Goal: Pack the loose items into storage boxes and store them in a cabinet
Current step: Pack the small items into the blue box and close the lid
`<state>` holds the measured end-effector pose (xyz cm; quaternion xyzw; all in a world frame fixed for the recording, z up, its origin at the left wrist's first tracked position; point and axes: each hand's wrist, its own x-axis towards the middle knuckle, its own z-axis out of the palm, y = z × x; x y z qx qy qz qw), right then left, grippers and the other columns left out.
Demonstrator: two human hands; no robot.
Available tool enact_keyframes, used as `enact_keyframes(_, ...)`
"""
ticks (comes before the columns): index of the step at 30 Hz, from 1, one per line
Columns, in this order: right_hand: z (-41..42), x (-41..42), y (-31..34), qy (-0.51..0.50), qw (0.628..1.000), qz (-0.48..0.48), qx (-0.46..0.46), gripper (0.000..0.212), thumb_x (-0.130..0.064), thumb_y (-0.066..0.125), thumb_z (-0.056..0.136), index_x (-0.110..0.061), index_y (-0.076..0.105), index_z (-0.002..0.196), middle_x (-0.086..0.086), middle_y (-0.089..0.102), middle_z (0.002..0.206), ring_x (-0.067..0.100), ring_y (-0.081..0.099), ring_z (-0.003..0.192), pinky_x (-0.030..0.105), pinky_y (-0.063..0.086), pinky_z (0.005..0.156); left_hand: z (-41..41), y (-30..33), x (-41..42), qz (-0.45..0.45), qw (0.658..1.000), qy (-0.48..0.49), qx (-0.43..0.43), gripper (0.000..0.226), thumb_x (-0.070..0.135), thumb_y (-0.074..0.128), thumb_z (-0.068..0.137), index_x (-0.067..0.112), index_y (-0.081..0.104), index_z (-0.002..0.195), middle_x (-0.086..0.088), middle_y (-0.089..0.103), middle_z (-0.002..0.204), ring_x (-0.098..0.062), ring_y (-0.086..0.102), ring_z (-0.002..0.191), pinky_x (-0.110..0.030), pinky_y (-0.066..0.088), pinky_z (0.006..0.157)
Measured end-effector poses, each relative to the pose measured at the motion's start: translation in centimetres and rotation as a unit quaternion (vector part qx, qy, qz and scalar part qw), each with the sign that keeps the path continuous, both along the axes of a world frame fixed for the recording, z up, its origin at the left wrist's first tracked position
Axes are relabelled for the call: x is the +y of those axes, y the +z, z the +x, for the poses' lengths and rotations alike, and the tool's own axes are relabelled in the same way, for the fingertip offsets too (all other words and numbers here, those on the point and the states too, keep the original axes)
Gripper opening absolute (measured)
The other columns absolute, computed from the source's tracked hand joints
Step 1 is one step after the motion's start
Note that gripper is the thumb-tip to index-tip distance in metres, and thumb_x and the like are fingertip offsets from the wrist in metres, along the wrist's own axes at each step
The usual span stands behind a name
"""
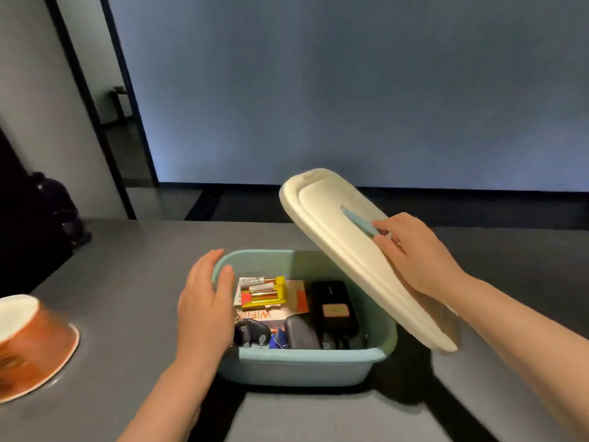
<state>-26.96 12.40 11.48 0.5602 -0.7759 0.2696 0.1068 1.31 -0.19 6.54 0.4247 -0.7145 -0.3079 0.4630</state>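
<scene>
A pale green storage box [299, 365] stands on the grey table [134, 282] in front of me. Inside lie a pack of batteries [263, 291], a black power bank [333, 309], a white carton with red print [271, 314] and other small dark items. My left hand [205, 301] rests with straight fingers against the box's left rim. My right hand [414, 253] grips the blue handle [358, 221] of the cream lid [350, 250], which is tilted up over the box's right side.
An orange and white paper bowl [32, 342] lies tipped on the table at the left edge. A dark object [51, 215] sits beyond the table's far left corner. A blue-grey wall [350, 90] and a doorway [118, 100] are behind.
</scene>
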Motion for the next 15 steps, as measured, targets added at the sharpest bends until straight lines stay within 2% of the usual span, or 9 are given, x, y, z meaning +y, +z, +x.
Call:
enact_keyframes(3,5.0,-3.1,-2.9,0.053,0.997,0.048,0.011,0.036,-0.042,0.043,0.097,-0.032,0.053,0.13,-0.01,0.052,0.119,0.008,0.044,0.107,0.024,0.038,0.09,3.0,0.7,-1.5,-0.011,0.999,0.028,0.032,0.039,0.037,0.037,0.098,0.027,0.045,0.134,0.011,0.046,0.136,-0.006,0.04,0.125,-0.028,0.031,0.103)
enact_keyframes(5,7.0,-4.6,-4.8,0.07,0.994,0.07,0.045,0.035,-0.041,0.042,0.099,-0.032,0.051,0.131,-0.008,0.051,0.125,0.011,0.045,0.109,0.024,0.039,0.092,3.8,0.5,-1.9,-0.01,1.0,0.011,-0.004,0.042,0.04,0.039,0.096,0.031,0.042,0.136,0.013,0.043,0.14,-0.004,0.037,0.128,-0.028,0.03,0.104)
enact_keyframes(7,8.2,-5.7,-6.0,0.092,0.989,0.091,0.077,0.034,-0.037,0.043,0.099,-0.031,0.051,0.132,-0.006,0.052,0.123,0.012,0.045,0.107,0.023,0.04,0.087,3.2,-0.2,-1.9,-0.019,0.996,-0.033,-0.081,0.044,0.034,0.044,0.095,0.03,0.04,0.139,0.011,0.038,0.147,-0.007,0.032,0.134,-0.031,0.027,0.11)
enact_keyframes(10,9.0,-6.7,-6.6,0.112,0.985,0.107,0.073,0.034,-0.033,0.045,0.099,-0.028,0.054,0.132,-0.006,0.053,0.121,0.013,0.045,0.107,0.022,0.039,0.085,0.6,-1.4,-1.4,-0.045,0.966,-0.103,-0.233,0.05,0.039,0.04,0.097,0.029,0.031,0.145,0.009,0.019,0.156,-0.011,0.012,0.144,-0.034,0.01,0.118)
enact_keyframes(13,9.0,-6.4,-6.9,0.107,0.989,0.099,0.018,0.034,-0.036,0.048,0.098,-0.031,0.056,0.131,-0.009,0.055,0.121,0.008,0.045,0.108,0.018,0.039,0.087,-2.0,-2.4,-1.3,-0.071,0.915,-0.138,-0.371,0.053,0.044,0.026,0.098,0.029,0.019,0.148,0.005,0.006,0.159,-0.016,0.001,0.146,-0.037,0.0,0.118)
enact_keyframes(15,9.0,-5.2,-7.2,0.099,0.989,0.104,-0.035,0.034,-0.037,0.049,0.097,-0.033,0.056,0.131,-0.013,0.055,0.124,0.005,0.045,0.111,0.017,0.037,0.093,-3.4,-2.7,-1.3,-0.066,0.897,-0.161,-0.407,0.053,0.045,0.021,0.099,0.028,0.014,0.149,0.002,0.002,0.16,-0.019,-0.002,0.147,-0.039,-0.001,0.118)
